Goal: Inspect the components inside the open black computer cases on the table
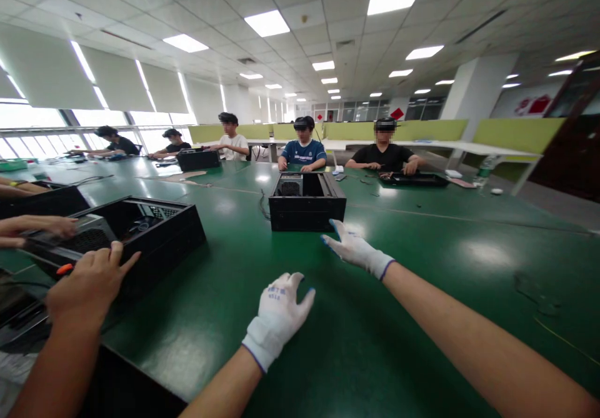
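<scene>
Both of my hands wear white knit gloves with blue fingertips. My left hand point(280, 313) hovers over or rests on the green table point(398, 343), thumb and fingers apart, holding nothing. Farther out, my right hand point(354, 250) reaches forward with thumb and fingers spread. Its fingertips are close to the front right corner of a black computer case point(307, 213); I cannot tell whether they touch it. The case lies on its side with its top open, showing a power supply point(289, 188) inside.
At left, another person's hands point(89, 280) work at a second open computer case point(162, 233), near an orange-handled tool point(64, 269). Several people sit across the table, one behind a black panel point(412, 179). A plastic bottle point(485, 169) stands far right; a thin cable point(537, 296) lies nearer.
</scene>
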`<action>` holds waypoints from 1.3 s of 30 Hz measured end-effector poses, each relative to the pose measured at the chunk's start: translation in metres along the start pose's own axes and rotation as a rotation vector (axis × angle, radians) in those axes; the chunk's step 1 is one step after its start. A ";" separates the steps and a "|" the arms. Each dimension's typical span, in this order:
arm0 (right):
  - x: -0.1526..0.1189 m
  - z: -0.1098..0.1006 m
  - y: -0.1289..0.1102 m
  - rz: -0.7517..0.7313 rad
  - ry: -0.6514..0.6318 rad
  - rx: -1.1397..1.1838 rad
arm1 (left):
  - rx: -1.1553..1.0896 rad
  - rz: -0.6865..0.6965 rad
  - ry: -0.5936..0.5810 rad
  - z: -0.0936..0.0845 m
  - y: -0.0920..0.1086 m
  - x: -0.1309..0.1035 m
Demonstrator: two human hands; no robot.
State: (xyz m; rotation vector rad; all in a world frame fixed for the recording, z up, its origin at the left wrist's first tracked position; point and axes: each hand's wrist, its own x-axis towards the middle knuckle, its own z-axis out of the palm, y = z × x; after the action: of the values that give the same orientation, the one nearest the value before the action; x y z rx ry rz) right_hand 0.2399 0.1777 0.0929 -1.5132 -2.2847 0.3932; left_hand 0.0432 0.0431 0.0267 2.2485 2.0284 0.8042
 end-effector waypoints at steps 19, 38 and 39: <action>0.166 0.002 -0.003 -0.044 0.118 -0.541 | 0.016 -0.008 -0.203 0.050 -0.009 0.019; -0.091 -0.033 -0.015 -0.356 0.247 -0.553 | -0.173 0.171 0.360 -0.037 0.001 0.006; -0.106 -0.037 -0.015 -0.373 0.241 -0.532 | -0.163 0.188 0.376 -0.050 0.005 0.005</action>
State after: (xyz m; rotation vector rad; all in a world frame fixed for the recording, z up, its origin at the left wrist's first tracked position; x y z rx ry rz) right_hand 0.2824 0.0748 0.1164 -1.2087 -2.5070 -0.5084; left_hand 0.0290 0.0308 0.0735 2.3609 1.8052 1.4492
